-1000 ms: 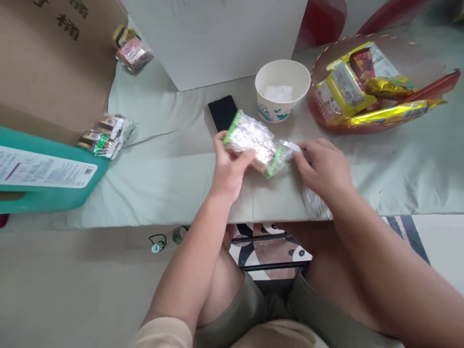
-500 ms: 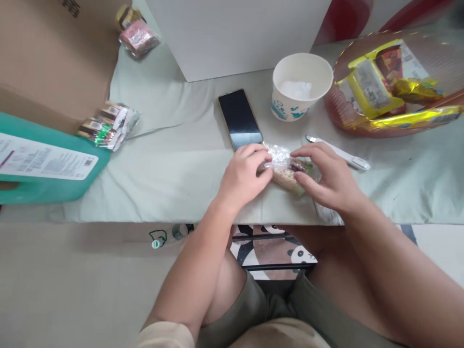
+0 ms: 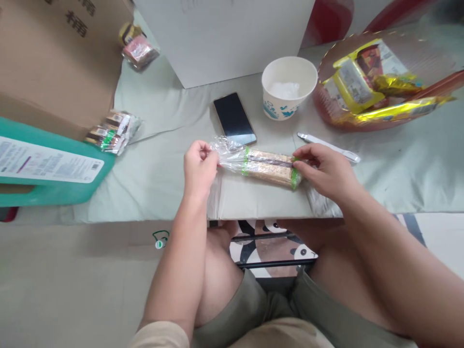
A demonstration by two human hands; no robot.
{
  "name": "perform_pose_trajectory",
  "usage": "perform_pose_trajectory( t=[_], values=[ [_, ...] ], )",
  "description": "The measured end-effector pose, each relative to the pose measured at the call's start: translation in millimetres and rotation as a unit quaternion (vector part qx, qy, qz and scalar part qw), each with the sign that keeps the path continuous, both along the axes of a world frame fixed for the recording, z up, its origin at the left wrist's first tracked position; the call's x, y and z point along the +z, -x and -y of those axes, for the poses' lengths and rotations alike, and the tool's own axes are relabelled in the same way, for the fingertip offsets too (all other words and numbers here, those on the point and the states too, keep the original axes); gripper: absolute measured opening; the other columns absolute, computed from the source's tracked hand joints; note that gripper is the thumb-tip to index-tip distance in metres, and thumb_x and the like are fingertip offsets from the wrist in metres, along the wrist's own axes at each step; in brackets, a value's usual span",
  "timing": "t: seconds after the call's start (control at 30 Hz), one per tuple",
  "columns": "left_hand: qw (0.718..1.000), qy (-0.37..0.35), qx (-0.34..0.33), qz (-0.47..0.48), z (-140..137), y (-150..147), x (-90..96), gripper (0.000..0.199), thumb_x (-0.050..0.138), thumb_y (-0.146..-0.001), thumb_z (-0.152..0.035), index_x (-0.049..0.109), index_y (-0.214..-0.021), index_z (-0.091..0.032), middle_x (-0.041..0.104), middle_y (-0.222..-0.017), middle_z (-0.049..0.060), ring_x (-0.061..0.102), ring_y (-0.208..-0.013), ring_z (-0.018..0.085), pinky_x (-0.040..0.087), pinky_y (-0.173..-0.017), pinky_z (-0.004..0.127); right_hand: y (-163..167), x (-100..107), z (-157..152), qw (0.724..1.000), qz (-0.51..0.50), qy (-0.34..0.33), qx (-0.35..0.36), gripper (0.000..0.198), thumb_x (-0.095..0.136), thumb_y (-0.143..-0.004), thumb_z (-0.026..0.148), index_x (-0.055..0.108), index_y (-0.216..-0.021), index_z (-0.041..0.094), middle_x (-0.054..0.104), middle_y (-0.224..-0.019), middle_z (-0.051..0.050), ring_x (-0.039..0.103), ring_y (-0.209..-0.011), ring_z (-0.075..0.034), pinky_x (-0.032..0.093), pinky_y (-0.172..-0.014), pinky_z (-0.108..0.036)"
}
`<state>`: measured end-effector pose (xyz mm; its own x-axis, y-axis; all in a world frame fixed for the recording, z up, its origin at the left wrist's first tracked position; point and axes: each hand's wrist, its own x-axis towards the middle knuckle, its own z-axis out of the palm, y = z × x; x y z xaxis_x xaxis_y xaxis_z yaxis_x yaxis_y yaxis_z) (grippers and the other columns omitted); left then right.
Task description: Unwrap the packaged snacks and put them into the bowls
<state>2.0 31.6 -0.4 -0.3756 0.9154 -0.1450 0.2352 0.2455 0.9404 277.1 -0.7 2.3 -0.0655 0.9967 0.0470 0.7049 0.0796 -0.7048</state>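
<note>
Between my hands lies a wrapped snack pack [image 3: 270, 166], long biscuit-like pieces with a dark strip between them, in clear film with green bands. My left hand [image 3: 200, 166] pinches the loose, crumpled film at the pack's left end and draws it out sideways. At the other end, my right hand [image 3: 322, 169] has thumb and fingertips closed on the green-edged right end. Just behind the pack is a black phone [image 3: 235, 118], screen up. A white box cutter or similar slim tool [image 3: 328, 146] lies beyond my right hand.
A paper cup [image 3: 289, 89] holding white film stands behind the pack. At right is a clear reddish basket [image 3: 326, 113] of yellow packets. Wrapped snacks [image 3: 115, 131] lie left, beside a green carton [image 3: 72, 191] and a cardboard box [image 3: 54, 72]. A white box [image 3: 232, 38] stands behind.
My left hand has moved left, stretching the film out from the pack. The pack now lies straighter and more exposed. My right hand has closed on its right end.
</note>
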Motion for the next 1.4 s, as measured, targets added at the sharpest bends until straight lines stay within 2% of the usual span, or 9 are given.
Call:
perform_pose_trajectory(
  t=[0.13, 0.23, 0.33, 0.5, 0.6, 0.77, 0.87, 1.2, 1.4],
  values=[
    [0.999, -0.034, -0.003, -0.028, 1, 12, -6.6, 0.016, 0.061, -0.072, -0.011, 0.054, -0.078, -0.024, 0.060, -0.071, -0.001, 0.058, -0.065, 0.015, 0.041, -0.056, 0.028, -3, 1, 0, 0.997, 0.037, -0.063, -0.027, 0.027, 0.053, -0.081, 0.015, 0.074, -0.097, 0.023, 0.073, -0.095, -0.009, 0.066, -0.082, -0.024, 0.053, -0.078, -0.041],
    [0.986, -0.133, -0.087, -0.039, -1, 10, -10.1, 0.023, 0.071, -0.078, -0.027, 0.063, -0.099, -0.025, 0.069, -0.110, 0.005, 0.065, -0.102, 0.021, 0.050, -0.075, 0.030, 0, 1, 2, 0.994, 0.061, -0.094, -0.013, 0.034, 0.051, -0.082, 0.015, 0.073, -0.106, 0.025, 0.073, -0.107, -0.011, 0.069, -0.096, -0.028, 0.054, -0.086, -0.045],
    [0.970, -0.145, -0.174, -0.088, -4, 2, -10.9, 0.041, 0.083, -0.072, -0.039, 0.066, -0.107, -0.025, 0.064, -0.130, 0.008, 0.060, -0.120, 0.027, 0.052, -0.087, 0.034, 7, 2, 2, 0.992, 0.074, -0.093, 0.036, 0.026, 0.058, -0.086, 0.027, 0.071, -0.108, 0.024, 0.074, -0.111, -0.012, 0.068, -0.107, -0.032, 0.053, -0.093, -0.048],
    [0.962, -0.139, -0.193, -0.131, -8, -5, -6.5, 0.012, 0.072, -0.082, -0.031, 0.066, -0.076, -0.022, 0.069, -0.103, 0.006, 0.065, -0.102, 0.023, 0.051, -0.093, 0.039, 10, 3, 1, 0.991, 0.059, -0.093, 0.072, 0.014, 0.054, -0.091, 0.027, 0.067, -0.087, 0.025, 0.074, -0.098, -0.009, 0.070, -0.096, -0.028, 0.053, -0.089, -0.044],
    [0.969, -0.146, -0.183, -0.080, -6, -5, -4.5, 0.015, 0.067, -0.088, -0.036, 0.065, -0.083, -0.023, 0.069, -0.092, 0.004, 0.063, -0.086, 0.018, 0.050, -0.077, 0.032, 7, 7, 2, 0.990, 0.065, -0.100, 0.071, 0.016, 0.051, -0.094, 0.027, 0.066, -0.088, 0.025, 0.073, -0.093, -0.009, 0.069, -0.092, -0.027, 0.052, -0.086, -0.043],
    [0.956, -0.098, -0.250, -0.117, 1, -3, -4.0, 0.033, 0.076, -0.076, -0.029, 0.068, -0.107, -0.026, 0.070, -0.088, -0.001, 0.047, -0.060, 0.011, 0.042, -0.060, 0.027, 7, 13, 6, 0.988, 0.082, -0.102, 0.078, 0.019, 0.048, -0.096, 0.030, 0.064, -0.087, 0.026, 0.073, -0.088, -0.009, 0.068, -0.090, -0.028, 0.049, -0.087, -0.044],
    [0.937, -0.085, -0.296, -0.161, 3, -1, 0.6, 0.008, 0.067, -0.082, -0.026, 0.072, -0.088, -0.023, 0.067, -0.074, -0.001, 0.053, -0.065, 0.015, 0.044, -0.066, 0.030, 7, 15, 7, 0.986, 0.098, -0.116, 0.065, 0.020, 0.048, -0.096, 0.030, 0.065, -0.087, 0.027, 0.074, -0.086, -0.008, 0.068, -0.087, -0.027, 0.048, -0.092, -0.046],
    [0.919, -0.200, -0.280, -0.194, 21, 6, 18.2, 0.011, 0.059, -0.092, -0.028, 0.065, -0.084, -0.025, 0.072, -0.098, 0.006, 0.066, -0.096, 0.023, 0.052, -0.089, 0.039, 15, 37, 28, 0.977, 0.135, -0.154, 0.053, 0.026, 0.049, -0.099, 0.036, 0.068, -0.081, 0.031, 0.077, -0.083, -0.005, 0.070, -0.089, -0.029, 0.044, -0.102, -0.052],
    [0.930, -0.189, -0.280, -0.146, 36, 8, 26.6, 0.015, 0.054, -0.095, -0.030, 0.060, -0.082, -0.025, 0.075, -0.094, 0.005, 0.068, -0.110, 0.026, 0.051, -0.098, 0.041, 14, 35, 37, 0.976, 0.181, -0.103, 0.061, 0.028, 0.048, -0.097, 0.037, 0.074, -0.092, 0.026, 0.072, -0.069, -0.006, 0.063, -0.064, -0.023, 0.042, -0.068, -0.038]
  ],
)
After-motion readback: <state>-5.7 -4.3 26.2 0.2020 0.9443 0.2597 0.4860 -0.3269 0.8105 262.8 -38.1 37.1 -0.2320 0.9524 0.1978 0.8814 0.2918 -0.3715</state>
